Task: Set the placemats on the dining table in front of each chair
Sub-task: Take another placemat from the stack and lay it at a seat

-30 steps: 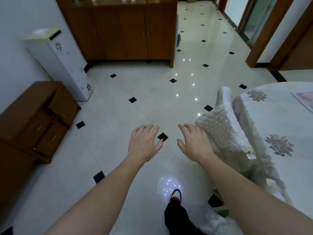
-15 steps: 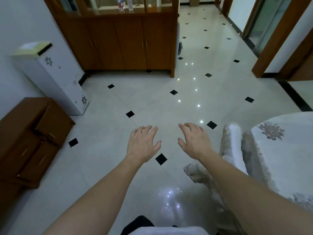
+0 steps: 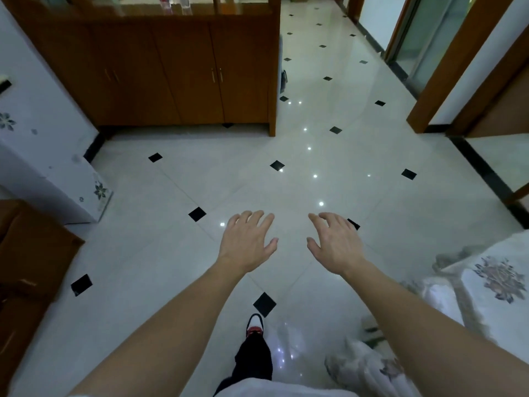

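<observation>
Nearest, at the bottom centre, a black trouser leg ends in a red, white and black shoe (image 3: 254,325), planted on the glossy white tiled floor with black diamond insets (image 3: 171,253). At near right stands a chair in a white ruffled fabric cover (image 3: 363,365).

The left hand (image 3: 247,245) and right hand (image 3: 333,245) are held out side by side over the floor. They are palms down, fingers loosely spread and slightly curved, holding nothing.

At the right edge is the dining table under a white cloth with grey-pink floral motifs (image 3: 512,310). Only a corner of it shows.

The placemats are not in view, neither in hand nor on the visible part of the table. Assessment: such mats are likely light, flat and somewhat flexible. They are best taken at opposite edges with both hands and laid down square to each seat. This cannot be confirmed here.

Containers:
- **Near left:** a low brown wooden drawer unit (image 3: 31,253), contents unseen.
- **Beyond it:** a white cabinet with blue-grey flower prints (image 3: 43,156), shut.
- **Far:** a tall brown wooden sideboard with four doors (image 3: 171,75), all shut. Its upper shelf holds clear bottles or glasses (image 3: 174,2), too blurred to identify.
</observation>
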Tool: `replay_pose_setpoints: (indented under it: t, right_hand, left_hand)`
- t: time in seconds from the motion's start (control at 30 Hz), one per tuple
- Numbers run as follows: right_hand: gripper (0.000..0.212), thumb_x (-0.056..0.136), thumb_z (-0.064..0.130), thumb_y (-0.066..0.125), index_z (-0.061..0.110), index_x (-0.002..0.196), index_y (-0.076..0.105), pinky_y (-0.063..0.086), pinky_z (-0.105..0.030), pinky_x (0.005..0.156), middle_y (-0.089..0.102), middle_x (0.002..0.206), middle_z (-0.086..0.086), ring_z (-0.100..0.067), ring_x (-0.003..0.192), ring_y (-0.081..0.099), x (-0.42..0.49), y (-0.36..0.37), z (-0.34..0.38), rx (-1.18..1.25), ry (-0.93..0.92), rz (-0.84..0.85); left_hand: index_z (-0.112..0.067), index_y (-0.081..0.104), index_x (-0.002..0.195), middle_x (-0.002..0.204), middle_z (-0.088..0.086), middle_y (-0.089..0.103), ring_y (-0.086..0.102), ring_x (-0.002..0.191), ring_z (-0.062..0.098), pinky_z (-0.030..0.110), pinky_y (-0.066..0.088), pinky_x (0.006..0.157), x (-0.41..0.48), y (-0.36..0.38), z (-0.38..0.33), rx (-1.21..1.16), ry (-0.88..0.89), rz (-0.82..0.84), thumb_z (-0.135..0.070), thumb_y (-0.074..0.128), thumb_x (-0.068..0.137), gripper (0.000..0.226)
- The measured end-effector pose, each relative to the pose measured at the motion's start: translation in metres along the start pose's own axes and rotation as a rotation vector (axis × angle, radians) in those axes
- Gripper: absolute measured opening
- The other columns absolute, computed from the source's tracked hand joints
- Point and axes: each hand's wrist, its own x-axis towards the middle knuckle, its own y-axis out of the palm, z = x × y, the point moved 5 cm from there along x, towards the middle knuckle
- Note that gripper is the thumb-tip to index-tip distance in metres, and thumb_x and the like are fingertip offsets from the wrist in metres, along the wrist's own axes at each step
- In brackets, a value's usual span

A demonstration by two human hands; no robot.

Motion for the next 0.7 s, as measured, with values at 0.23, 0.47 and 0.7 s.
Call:
replay_pose_setpoints:
  t: [0.23,0.47,0.7]
  right_hand:
    - [0.057,0.094,0.043,0.045,0.022,0.145,0.035,0.026,-0.040,0.112,0.043,0.146,-0.008,-0.025,0.136,0.035,0.113,-0.011,-0.008,0.007,0.170,-0.023]
    - [0.056,0.092,0.042,0.047,0.022,0.143,0.039,0.030,-0.041,0.109,0.045,0.144,-0.007,-0.026,0.134,0.039,0.161,-0.027,-0.052,-0.010,0.327,-0.025]
    - [0.054,0.090,0.042,0.052,0.019,0.140,0.046,0.037,-0.044,0.106,0.052,0.138,-0.010,-0.028,0.129,0.046,0.181,-0.035,-0.124,-0.039,0.476,-0.056]
  left_hand:
    - [-0.024,0.044,0.140,0.138,0.001,0.054,0.050,0.123,0.024,0.041,0.037,0.103,0.132,0.007,0.036,-0.074,0.130,0.017,-0.056,0.041,0.090,0.059]
    - [-0.026,0.041,0.143,0.140,-0.001,0.052,0.048,0.126,0.023,0.041,0.037,0.105,0.230,0.008,0.024,-0.124,0.269,0.002,-0.055,0.040,0.090,0.060]
    - [-0.026,0.037,0.145,0.144,0.000,0.048,0.043,0.130,0.023,0.041,0.032,0.108,0.306,0.016,-0.032,-0.149,0.423,0.014,-0.055,0.038,0.092,0.061]
